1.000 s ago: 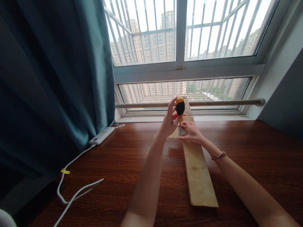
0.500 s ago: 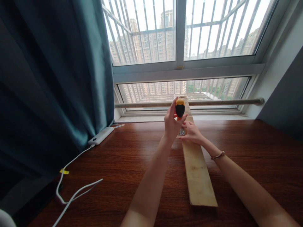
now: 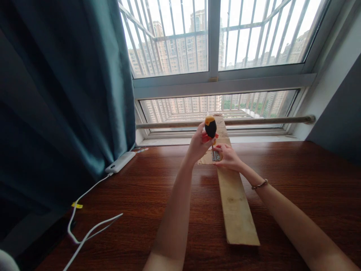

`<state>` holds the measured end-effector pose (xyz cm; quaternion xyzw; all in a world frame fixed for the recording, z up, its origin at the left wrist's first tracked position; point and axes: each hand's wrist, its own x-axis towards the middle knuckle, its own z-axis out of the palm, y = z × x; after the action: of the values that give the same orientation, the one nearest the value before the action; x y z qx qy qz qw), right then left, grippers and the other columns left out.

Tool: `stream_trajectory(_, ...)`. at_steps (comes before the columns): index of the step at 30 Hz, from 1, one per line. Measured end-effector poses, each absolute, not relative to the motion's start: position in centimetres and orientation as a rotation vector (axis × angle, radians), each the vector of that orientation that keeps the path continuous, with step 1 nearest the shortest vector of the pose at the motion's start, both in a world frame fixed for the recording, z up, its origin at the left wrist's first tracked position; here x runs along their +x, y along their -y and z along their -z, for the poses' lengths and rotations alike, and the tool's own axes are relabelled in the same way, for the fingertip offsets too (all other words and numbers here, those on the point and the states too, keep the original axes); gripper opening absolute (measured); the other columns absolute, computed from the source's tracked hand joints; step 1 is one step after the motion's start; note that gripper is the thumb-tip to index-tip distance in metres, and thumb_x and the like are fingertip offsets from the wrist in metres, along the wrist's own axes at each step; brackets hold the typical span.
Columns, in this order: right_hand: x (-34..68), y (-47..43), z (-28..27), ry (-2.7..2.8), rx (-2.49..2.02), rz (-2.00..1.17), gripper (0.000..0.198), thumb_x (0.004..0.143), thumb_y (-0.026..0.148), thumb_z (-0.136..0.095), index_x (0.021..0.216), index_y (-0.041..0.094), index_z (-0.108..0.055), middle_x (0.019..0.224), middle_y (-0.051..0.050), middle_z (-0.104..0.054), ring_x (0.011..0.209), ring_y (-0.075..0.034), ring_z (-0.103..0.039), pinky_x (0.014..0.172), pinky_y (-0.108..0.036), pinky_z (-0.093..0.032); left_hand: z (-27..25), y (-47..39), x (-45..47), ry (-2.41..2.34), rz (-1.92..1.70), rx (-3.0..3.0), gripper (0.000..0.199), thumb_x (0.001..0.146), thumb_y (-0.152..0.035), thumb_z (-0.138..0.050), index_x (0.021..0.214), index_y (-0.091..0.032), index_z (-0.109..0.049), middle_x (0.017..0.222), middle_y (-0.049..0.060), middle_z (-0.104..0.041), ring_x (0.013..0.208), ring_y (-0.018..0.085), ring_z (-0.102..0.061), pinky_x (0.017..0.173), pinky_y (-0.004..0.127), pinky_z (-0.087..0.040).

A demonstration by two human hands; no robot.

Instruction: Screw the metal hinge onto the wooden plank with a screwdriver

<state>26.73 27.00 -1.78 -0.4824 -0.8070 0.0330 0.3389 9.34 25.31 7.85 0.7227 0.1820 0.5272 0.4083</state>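
My left hand (image 3: 199,145) is closed round a screwdriver (image 3: 210,127) with a yellow-and-black handle. The screwdriver's shaft points down, its tip at a small silvery metal plate (image 3: 216,156), perhaps a hinge. My right hand (image 3: 229,157) has thumb and fingers at the far and near edges of that plate, pressing it down. Beneath it lies a long pale wooden board (image 3: 235,205), reaching from near me to the window. A shorter wooden piece (image 3: 205,158) sticks out to the left under the plate. Fine details of the plate and any screw are too small to make out.
Everything rests on a dark reddish-brown wooden tabletop (image 3: 135,210). To the left are a white power bank (image 3: 120,162), a white cable (image 3: 94,227) and a blue curtain (image 3: 84,75). A metal rail (image 3: 267,120) crosses before the window at the back.
My left hand has shifted slightly left and down, and the screwdriver handle now leans left. More of its shaft, the plate and the short wooden piece show. My right hand stays put.
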Motion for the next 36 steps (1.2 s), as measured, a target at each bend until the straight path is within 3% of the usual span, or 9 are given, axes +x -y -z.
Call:
stream_trajectory(6, 26.8, -27.2, 1.8, 2.111, -1.25, -0.072, 0.063, 0.054, 0.043, -0.074, 0.108, 0.018, -0.055, 0.112, -0.008, -0.056, 0.103, -0.027, -0.049, 0.09, -0.041, -0.041, -6.7, -25.7, 11.0, -0.358, -1.358, 1.754, 0.024, 0.077, -0.031, -0.056, 0.095, -0.02, -0.044, 0.078, 0.0, -0.05, 0.07, 0.01, -0.051, 0.067, 0.025, -0.045)
stream_trajectory(11, 26.8, -27.3, 1.9, 2.113, -1.26, -0.044, 0.062, 0.055, 0.044, -0.074, 0.108, 0.018, -0.056, 0.108, -0.01, -0.057, 0.104, -0.029, -0.048, 0.089, -0.044, -0.04, -6.5, -25.5, 12.4, -0.439, -1.401, 1.718, 0.034, 0.066, -0.034, -0.069, 0.082, -0.02, -0.044, 0.07, -0.003, -0.046, 0.061, 0.009, -0.045, 0.059, 0.022, -0.041)
stream_trajectory(19, 26.6, -26.9, 1.9, 2.068, -1.235, -0.077, 0.063, 0.054, 0.04, -0.074, 0.107, 0.018, -0.049, 0.111, -0.008, -0.055, 0.102, -0.025, -0.049, 0.09, -0.04, -0.041, -6.5, -26.5, 11.5, -0.697, -1.65, 1.556, 0.029, 0.061, -0.036, -0.072, 0.076, -0.016, -0.057, 0.072, 0.0, -0.055, 0.065, 0.01, -0.051, 0.061, 0.022, -0.041)
stream_trajectory(27, 25.9, -26.4, 0.4, 2.213, -1.237, -0.095, 0.06, 0.054, 0.03, -0.073, 0.107, 0.019, -0.048, 0.094, -0.005, -0.056, 0.095, -0.025, -0.045, 0.08, -0.036, -0.043, -6.5, -26.1, 12.0, -0.567, -1.596, 1.407, 0.03, 0.062, -0.036, -0.072, 0.079, -0.016, -0.057, 0.071, -0.001, -0.055, 0.063, 0.008, -0.05, 0.061, 0.021, -0.04)
stream_trajectory(31, 25.2, -26.4, 0.4, 2.233, -1.285, 0.001, 0.056, 0.054, 0.037, -0.074, 0.101, 0.019, -0.05, 0.095, -0.007, -0.056, 0.092, -0.026, -0.045, 0.079, -0.038, -0.042, -6.4, -26.1, 12.3, -0.568, -1.572, 1.406, 0.031, 0.061, -0.036, -0.072, 0.079, -0.017, -0.056, 0.071, -0.002, -0.056, 0.063, 0.008, -0.051, 0.062, 0.022, -0.041)
stream_trajectory(36, 25.0, -26.8, 1.2, 2.191, -1.303, 0.04, 0.065, 0.051, 0.043, -0.076, 0.105, 0.019, -0.048, 0.097, -0.008, -0.057, 0.093, -0.028, -0.046, 0.081, -0.042, -0.039, -6.4, -26.2, 12.2, -0.586, -1.574, 1.413, 0.03, 0.061, -0.035, -0.072, 0.078, -0.017, -0.056, 0.07, -0.002, -0.056, 0.061, 0.008, -0.049, 0.061, 0.021, -0.04)
